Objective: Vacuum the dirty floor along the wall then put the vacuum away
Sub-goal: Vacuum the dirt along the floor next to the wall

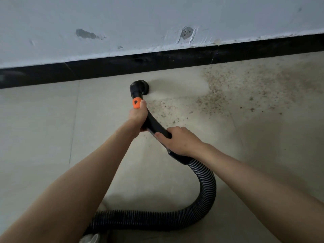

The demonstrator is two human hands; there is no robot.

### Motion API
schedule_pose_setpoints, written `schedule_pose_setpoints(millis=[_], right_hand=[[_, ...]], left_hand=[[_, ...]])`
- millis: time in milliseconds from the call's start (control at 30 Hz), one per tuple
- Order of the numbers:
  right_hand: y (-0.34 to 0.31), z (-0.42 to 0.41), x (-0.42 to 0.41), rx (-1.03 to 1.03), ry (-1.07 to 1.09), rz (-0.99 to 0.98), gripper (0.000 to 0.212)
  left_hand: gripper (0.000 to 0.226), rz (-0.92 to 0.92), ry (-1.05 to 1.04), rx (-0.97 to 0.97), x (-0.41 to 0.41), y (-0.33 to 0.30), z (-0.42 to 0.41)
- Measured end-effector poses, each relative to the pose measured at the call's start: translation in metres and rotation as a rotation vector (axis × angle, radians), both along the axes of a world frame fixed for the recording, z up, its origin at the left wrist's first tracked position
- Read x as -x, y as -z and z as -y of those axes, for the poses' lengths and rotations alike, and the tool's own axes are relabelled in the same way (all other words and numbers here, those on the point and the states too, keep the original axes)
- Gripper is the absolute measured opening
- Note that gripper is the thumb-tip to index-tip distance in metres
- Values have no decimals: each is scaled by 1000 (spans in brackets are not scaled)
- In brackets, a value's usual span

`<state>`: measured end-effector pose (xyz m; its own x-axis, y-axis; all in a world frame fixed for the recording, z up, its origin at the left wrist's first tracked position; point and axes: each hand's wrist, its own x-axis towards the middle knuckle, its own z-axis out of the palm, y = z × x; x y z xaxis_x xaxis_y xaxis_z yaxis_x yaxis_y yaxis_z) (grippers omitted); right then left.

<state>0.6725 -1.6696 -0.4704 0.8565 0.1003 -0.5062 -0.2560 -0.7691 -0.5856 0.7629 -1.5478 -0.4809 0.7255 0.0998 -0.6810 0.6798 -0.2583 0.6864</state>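
Observation:
A black round brush nozzle [139, 86] sits on the pale tiled floor [43, 128], close to the black skirting. Behind it the curved black wand [154, 124] carries an orange collar [136, 103]. My left hand [137, 115] grips the wand just below the collar, thumb lying toward the orange part. My right hand [178, 140] grips the wand's lower end, where the ribbed black hose [205, 186] begins. The hose loops down and left along the floor and leaves the view at the bottom. Brown dirt and crumbs [233, 92] cover the floor to the right of the nozzle.
A black skirting board [175, 59] runs along the foot of a scuffed white wall [140, 20] with chipped patches. A tile joint runs down the floor at the left. Something white [91, 238] shows at the bottom edge near the hose. The vacuum body is out of view.

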Motion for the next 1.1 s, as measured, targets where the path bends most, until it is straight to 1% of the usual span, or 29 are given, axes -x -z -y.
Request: schedule_pose_setpoints(millis=[100,200,300,400,533,600,900,1100], right_hand=[[-1,-12,3,27,-97,-20,47],[-2,-22,6,65,-191,-7,50],[-9,-30,7,109,-268,19,48],[-13,-34,14,104,-274,1,52],[-10,-25,31,122,-225,-34,57],[-10,-19,38,127,-195,-45,56],[-11,8,62,117,-28,-69,51],[-11,25,70,125,93,-62,51]], left_hand=[[39,-14,-104,-3,13,5,-22],[41,-34,-167,43,26,11,-39],[34,-52,-167,74,36,10,-44],[30,-57,-125,82,47,7,-41],[37,-69,-86,94,58,7,-29],[41,-71,-58,87,61,7,-21],[41,-56,118,33,70,0,22],[48,-11,229,-19,70,-2,52]])
